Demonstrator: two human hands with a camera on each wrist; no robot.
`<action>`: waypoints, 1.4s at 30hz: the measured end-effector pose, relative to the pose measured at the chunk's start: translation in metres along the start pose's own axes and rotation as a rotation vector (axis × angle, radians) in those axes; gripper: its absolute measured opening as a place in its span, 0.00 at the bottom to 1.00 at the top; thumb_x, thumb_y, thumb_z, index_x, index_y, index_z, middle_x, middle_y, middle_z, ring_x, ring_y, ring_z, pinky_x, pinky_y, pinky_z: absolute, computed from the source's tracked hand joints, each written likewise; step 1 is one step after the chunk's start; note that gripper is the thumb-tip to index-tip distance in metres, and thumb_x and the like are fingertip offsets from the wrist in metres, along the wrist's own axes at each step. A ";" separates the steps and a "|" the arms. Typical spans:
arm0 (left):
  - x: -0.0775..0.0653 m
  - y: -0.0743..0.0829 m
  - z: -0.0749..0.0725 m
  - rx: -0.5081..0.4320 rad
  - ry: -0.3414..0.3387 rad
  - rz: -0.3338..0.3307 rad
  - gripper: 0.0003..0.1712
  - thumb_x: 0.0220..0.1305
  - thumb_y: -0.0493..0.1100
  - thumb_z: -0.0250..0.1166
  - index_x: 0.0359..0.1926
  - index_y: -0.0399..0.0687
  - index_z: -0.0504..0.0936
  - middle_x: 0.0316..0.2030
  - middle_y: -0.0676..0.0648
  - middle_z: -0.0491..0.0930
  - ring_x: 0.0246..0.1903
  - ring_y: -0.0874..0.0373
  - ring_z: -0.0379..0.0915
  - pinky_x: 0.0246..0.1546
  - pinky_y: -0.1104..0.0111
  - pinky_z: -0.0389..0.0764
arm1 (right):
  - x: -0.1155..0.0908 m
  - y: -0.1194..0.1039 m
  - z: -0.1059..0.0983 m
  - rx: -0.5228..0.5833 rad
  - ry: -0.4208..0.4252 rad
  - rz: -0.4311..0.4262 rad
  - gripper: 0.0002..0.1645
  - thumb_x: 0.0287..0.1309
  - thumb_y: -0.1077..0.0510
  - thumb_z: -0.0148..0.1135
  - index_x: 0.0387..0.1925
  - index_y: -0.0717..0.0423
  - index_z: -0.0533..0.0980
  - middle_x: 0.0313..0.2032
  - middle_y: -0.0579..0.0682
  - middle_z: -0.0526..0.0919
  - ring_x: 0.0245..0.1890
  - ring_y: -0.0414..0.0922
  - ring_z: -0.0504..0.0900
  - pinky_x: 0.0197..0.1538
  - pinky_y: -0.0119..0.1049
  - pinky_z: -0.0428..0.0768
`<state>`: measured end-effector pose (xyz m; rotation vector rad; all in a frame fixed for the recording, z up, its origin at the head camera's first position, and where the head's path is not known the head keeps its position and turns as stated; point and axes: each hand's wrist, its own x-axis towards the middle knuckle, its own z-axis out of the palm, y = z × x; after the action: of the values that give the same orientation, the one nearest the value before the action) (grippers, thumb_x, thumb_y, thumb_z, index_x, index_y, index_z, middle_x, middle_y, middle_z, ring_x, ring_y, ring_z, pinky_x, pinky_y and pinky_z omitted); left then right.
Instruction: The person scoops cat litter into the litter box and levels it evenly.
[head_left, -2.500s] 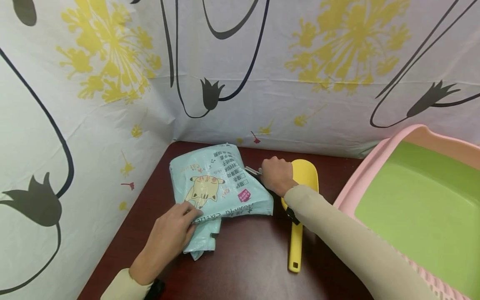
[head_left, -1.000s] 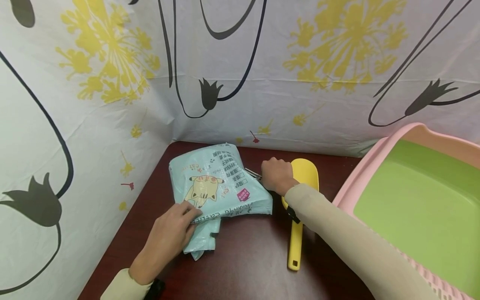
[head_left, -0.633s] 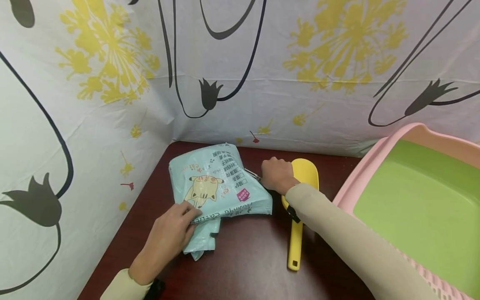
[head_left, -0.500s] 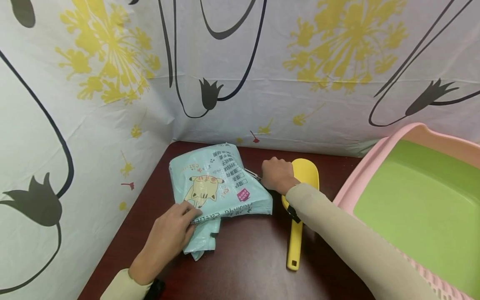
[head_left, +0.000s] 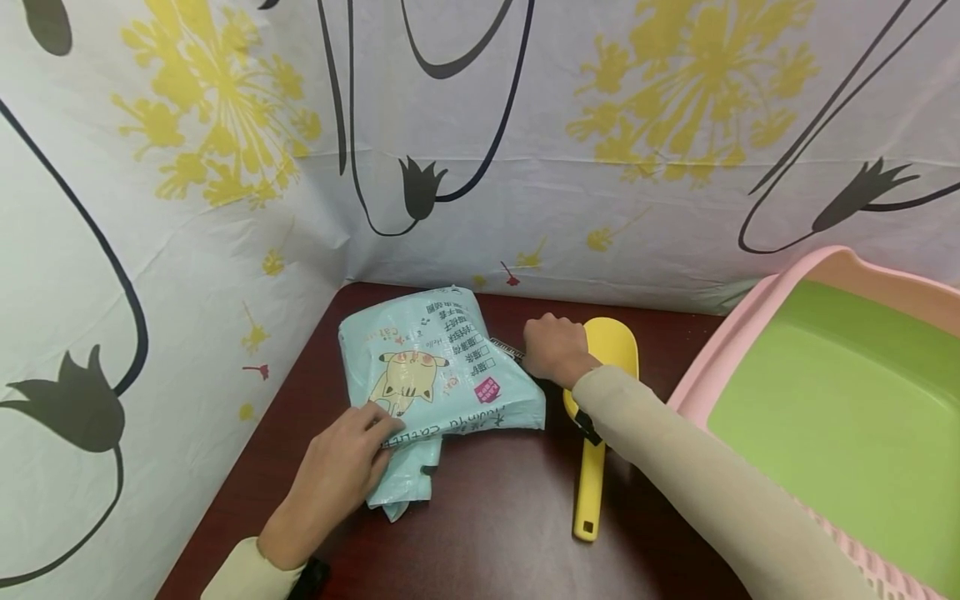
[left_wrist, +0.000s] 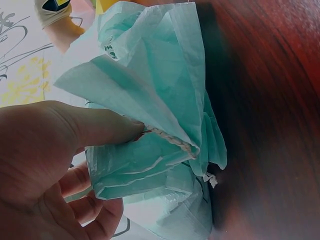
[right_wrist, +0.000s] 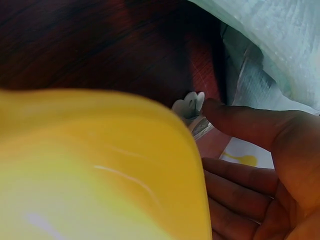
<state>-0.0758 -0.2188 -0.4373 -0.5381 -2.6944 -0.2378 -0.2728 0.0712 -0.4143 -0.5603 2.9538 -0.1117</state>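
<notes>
A light-blue cat litter bag, printed with a cartoon cat and dark lettering, lies on the dark table. My left hand is at its near left end; in the left wrist view the thumb presses on the stitched seam of the folded bag end, with the fingers under it. My right hand is by the bag's right side, beside a slim silver tool with fine marks along it. The right wrist view has a pale rounded end of the tool at the thumb tip; the pinching fingers are partly hidden.
A yellow scoop lies under the right forearm, its handle toward me. At the right stands a pink litter box with a green inside. Patterned white sheeting hangs behind and at the left.
The silver tool has turned slightly at my right fingers, so its marked side now shows. Both hands, the bag and the scoop stay nearly where they were.
</notes>
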 end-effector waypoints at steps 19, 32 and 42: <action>-0.002 -0.002 0.002 -0.016 0.000 0.012 0.20 0.53 0.34 0.87 0.47 0.48 0.92 0.42 0.50 0.83 0.39 0.55 0.79 0.35 0.61 0.86 | -0.019 -0.001 -0.024 0.036 0.032 -0.046 0.24 0.69 0.52 0.68 0.16 0.52 0.76 0.20 0.51 0.76 0.23 0.52 0.79 0.28 0.47 0.79; -0.002 -0.003 0.002 -0.028 -0.004 -0.002 0.20 0.54 0.34 0.87 0.47 0.49 0.93 0.42 0.51 0.83 0.40 0.55 0.80 0.37 0.61 0.87 | -0.059 -0.002 -0.034 0.108 0.166 -0.170 0.19 0.71 0.53 0.66 0.21 0.52 0.85 0.14 0.43 0.72 0.16 0.45 0.73 0.18 0.39 0.71; -0.003 -0.004 0.000 -0.052 -0.009 -0.011 0.20 0.54 0.34 0.87 0.48 0.50 0.92 0.43 0.52 0.83 0.40 0.56 0.79 0.37 0.61 0.87 | -0.081 0.004 -0.025 0.281 0.128 -0.185 0.22 0.70 0.51 0.69 0.52 0.66 0.88 0.23 0.45 0.83 0.19 0.42 0.76 0.26 0.39 0.76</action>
<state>-0.0754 -0.2238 -0.4387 -0.5410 -2.7070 -0.3099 -0.2033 0.1056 -0.3801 -0.8073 2.9233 -0.5917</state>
